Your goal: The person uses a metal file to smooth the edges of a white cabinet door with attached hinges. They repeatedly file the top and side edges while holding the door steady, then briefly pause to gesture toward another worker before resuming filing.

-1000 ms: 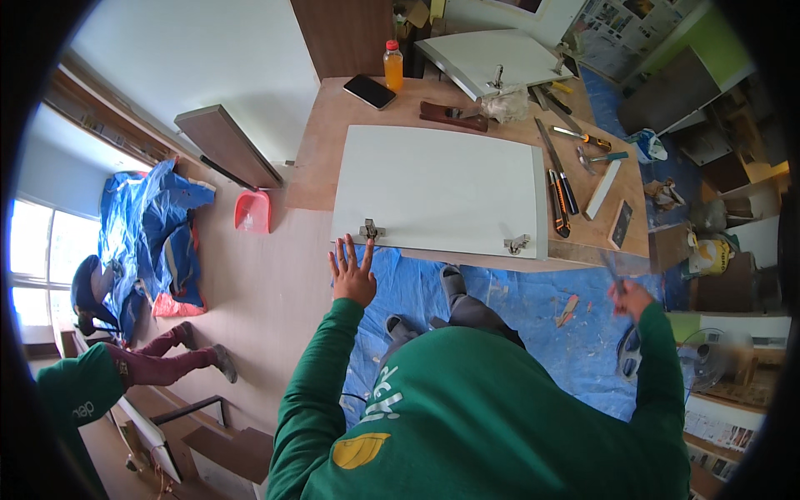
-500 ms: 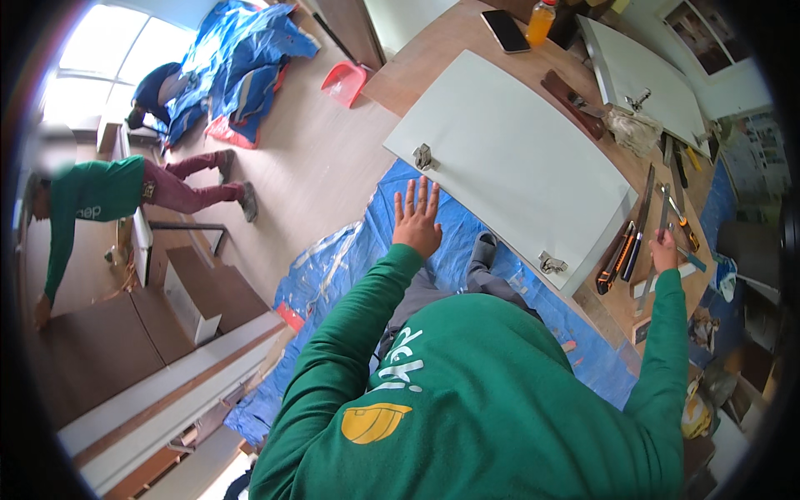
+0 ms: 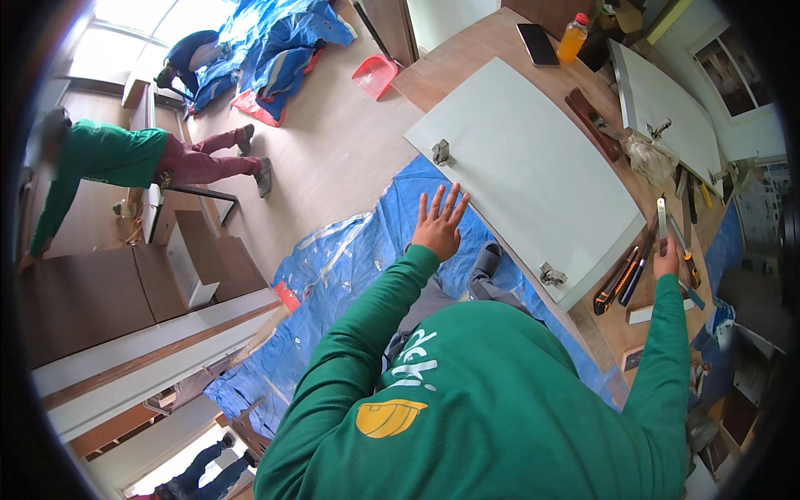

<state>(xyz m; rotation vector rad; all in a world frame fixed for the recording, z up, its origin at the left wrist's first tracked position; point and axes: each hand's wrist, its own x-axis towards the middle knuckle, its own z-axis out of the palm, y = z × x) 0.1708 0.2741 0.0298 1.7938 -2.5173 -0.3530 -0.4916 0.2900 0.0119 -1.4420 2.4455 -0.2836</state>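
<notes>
My left hand [image 3: 439, 223] is open, its fingers spread at the near left edge of a white cabinet door [image 3: 533, 175]. Whether the fingertips touch that edge I cannot tell. One metal hinge [image 3: 441, 152] sits on the door just beyond this hand, and another hinge [image 3: 552, 273] is at the near corner. On the right, my right hand [image 3: 666, 260] is closed round a narrow steel ruler [image 3: 662, 215], whose rounded end points away from me. Beside that hand lie an orange-and-black utility knife [image 3: 615, 283], a dark pen-like tool [image 3: 635, 279] and a yellow-handled tool [image 3: 693, 271].
A second white door [image 3: 662, 100], a phone [image 3: 537, 44], an orange drink bottle [image 3: 573, 38] and a crumpled cloth [image 3: 652, 158] share the wooden bench. Blue sheeting [image 3: 333, 275] covers the floor below. At left a co-worker in green [image 3: 117, 154] leans over brown panels; others are farther off.
The steel ruler has swung, so its rounded end now shows beyond my right hand. My left hand stays spread by the door edge. The whole view has shifted slightly.
</notes>
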